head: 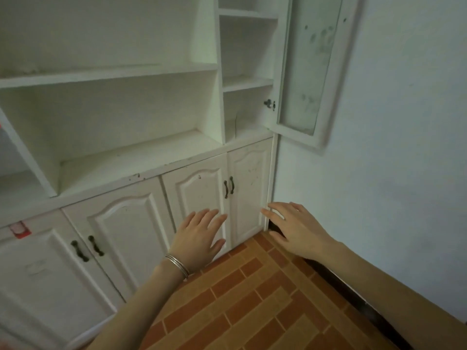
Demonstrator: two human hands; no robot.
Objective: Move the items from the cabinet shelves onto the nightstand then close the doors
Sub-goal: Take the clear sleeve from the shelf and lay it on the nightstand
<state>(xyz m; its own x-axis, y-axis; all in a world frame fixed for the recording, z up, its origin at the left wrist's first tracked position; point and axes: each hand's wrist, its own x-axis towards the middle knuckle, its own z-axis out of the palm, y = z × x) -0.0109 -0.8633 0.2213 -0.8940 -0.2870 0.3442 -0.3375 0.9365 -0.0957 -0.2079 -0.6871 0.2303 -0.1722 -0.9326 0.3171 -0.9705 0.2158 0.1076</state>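
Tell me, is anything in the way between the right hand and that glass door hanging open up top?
Nothing visible blocks it. The right hand is low, near the cabinet's bottom right corner, open and holding nothing. The glass door hangs open above it against the wall, with only bare wall between them. The shelves behind the door look bare.

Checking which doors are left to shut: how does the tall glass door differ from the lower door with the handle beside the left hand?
The glass door hangs swung open; the lower door is shut. The glass door has a frosted pane, the lower door a solid arched panel. Both are white.
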